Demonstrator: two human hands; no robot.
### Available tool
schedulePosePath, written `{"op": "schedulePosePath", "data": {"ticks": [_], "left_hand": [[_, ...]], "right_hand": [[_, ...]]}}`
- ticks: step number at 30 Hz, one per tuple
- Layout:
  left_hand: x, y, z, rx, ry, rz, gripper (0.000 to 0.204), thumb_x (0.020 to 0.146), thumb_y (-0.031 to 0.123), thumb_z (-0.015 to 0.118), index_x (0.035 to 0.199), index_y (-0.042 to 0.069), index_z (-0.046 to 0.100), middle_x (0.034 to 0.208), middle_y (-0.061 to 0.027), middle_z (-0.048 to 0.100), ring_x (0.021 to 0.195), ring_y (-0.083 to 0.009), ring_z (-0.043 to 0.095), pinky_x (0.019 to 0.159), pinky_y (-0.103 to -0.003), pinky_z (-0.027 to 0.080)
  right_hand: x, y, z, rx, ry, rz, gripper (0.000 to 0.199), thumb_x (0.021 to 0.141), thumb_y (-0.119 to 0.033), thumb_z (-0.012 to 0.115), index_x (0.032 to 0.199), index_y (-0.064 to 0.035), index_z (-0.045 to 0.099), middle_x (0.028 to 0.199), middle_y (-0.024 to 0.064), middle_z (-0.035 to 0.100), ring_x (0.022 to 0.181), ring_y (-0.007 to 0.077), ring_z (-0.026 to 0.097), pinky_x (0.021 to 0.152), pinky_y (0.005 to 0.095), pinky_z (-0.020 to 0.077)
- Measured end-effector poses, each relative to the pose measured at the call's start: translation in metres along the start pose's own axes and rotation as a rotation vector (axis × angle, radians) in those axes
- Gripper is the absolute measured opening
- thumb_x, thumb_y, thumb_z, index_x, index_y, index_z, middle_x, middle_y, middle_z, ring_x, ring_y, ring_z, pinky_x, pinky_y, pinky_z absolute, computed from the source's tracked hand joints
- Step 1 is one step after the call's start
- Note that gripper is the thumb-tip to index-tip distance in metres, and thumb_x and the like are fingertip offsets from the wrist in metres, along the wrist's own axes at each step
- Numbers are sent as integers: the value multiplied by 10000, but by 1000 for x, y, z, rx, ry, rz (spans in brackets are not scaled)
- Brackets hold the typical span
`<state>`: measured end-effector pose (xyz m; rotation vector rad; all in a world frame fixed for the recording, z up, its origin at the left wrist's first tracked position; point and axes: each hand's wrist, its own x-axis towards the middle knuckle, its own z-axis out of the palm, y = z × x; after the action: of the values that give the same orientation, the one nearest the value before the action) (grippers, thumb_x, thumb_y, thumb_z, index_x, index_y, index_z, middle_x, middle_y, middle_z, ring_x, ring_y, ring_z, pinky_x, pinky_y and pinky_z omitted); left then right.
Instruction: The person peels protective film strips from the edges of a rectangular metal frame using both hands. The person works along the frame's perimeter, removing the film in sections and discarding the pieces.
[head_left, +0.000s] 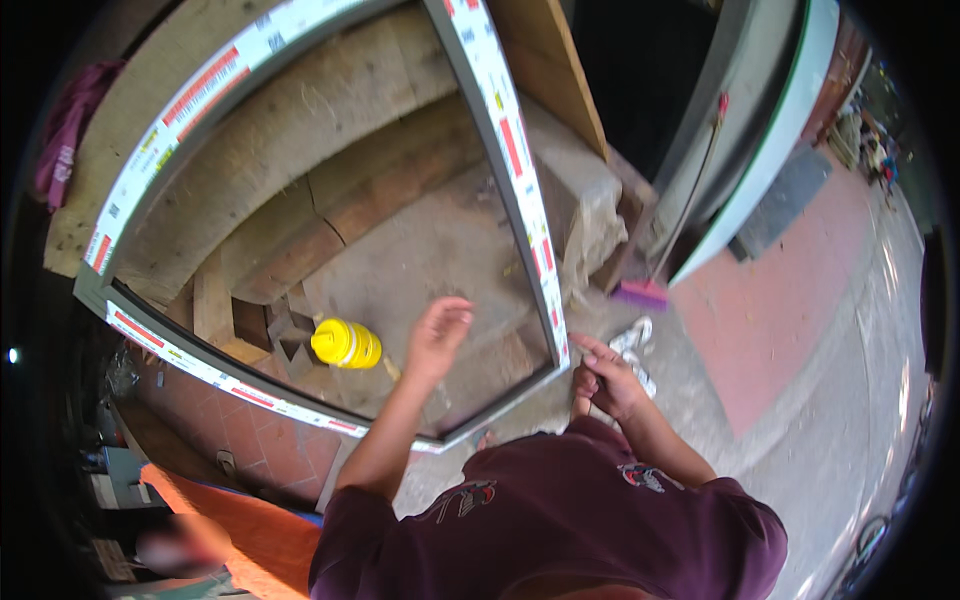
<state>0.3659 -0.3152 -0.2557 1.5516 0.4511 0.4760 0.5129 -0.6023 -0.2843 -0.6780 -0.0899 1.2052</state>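
Frame (513, 150) surrounds the yellow jug (348, 343) in my view; I judge it stiff, moderately heavy, its film (205, 86) slippery, best held by opposite side bars (543, 250); left grip (440, 335) released, right of the jug; right grip (608, 380) farther right, fingers curled, cannot tell if holding

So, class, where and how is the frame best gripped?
Probably on the right bar of the frame, toward its near end, coming from the right, where the right hand is close. The bar is slim and borders an open middle, so a wrapping grip should fit.
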Motion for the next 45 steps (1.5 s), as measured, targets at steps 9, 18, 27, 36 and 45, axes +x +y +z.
{"op": "schedulePosePath", "data": {"ticks": [9,18,27,36,45], "left_hand": [[183,241,41,844,514,913,153,949,116,694,1077,31,695,1112,-88,714,1060,-213,661,973,-344,495],[322,326,22,1639,762,1136,454,890,298,701,1338,238,664,1383,-97,596,1273,-298,557,1057,-495,393],[354,326,20,1578,721,1243,367,919,264,677,1285,254,694,1243,-55,673,1161,-257,620,1005,-465,399],[353,332,33,1580,743,1175,237,919,263,698,1146,204,722,1134,-36,693,1113,-255,631,958,-447,435],[354,363,49,1833,755,1038,117,911,205,694,982,112,705,1081,-31,690,1074,-280,619,939,-459,435]], "right_hand": [[52,-144,-45,-362,-212,12,430,967,-66,672,1391,-39,599,725,-19,590,638,82,545,609,252,434],[57,-165,-58,-448,-148,-49,412,965,-57,685,1371,-45,620,746,-32,613,650,57,556,603,225,436],[37,-128,-43,-376,9,-34,368,976,-80,688,1339,-47,638,786,-25,645,660,56,583,606,212,454],[103,-162,-56,-478,-75,42,374,977,-83,684,1346,-48,633,774,-25,629,650,60,558,614,229,453],[176,-224,-50,-601,-345,96,384,980,-95,680,1355,-51,612,766,-28,592,673,75,561,609,252,445]]}}
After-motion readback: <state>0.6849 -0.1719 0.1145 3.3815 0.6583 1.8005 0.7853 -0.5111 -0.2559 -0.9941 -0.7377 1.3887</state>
